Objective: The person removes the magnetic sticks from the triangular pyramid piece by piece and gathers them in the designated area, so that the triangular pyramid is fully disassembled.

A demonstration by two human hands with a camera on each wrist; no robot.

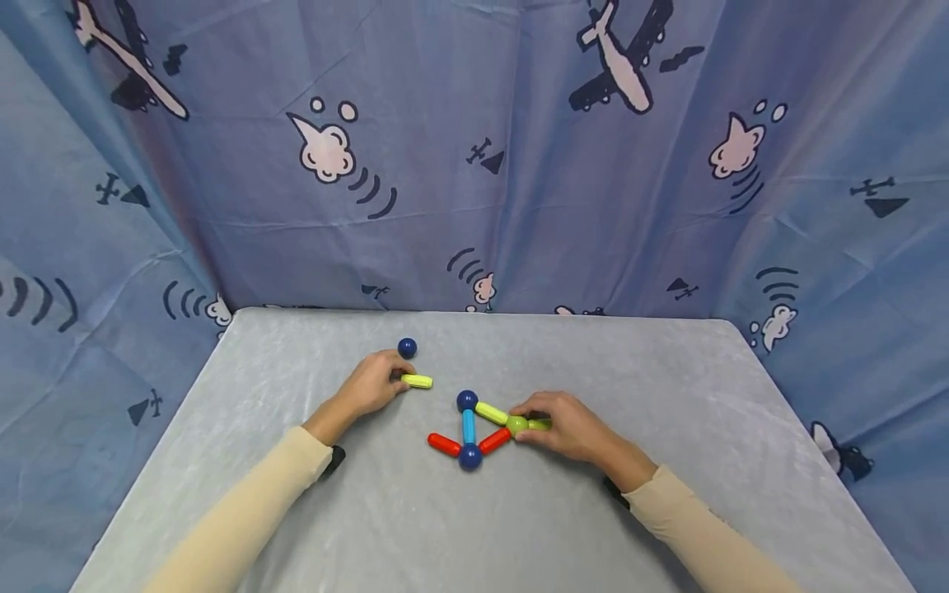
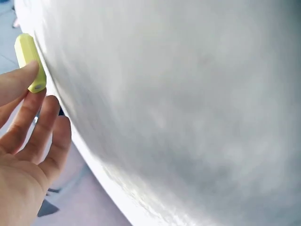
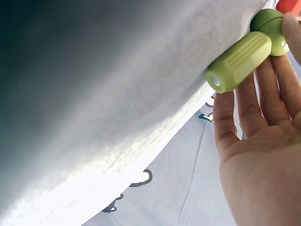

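Left hand (image 1: 373, 383) pinches a loose yellow rod (image 1: 417, 380) lying on the grey bench (image 1: 519, 527), just below a lone dark blue ball (image 1: 407, 347). Right hand (image 1: 567, 427) grips a green rod (image 3: 238, 61) stuck to the green ball (image 1: 516, 425) of the build: yellow, light blue and two red rods joined by two blue balls, mid-bench.
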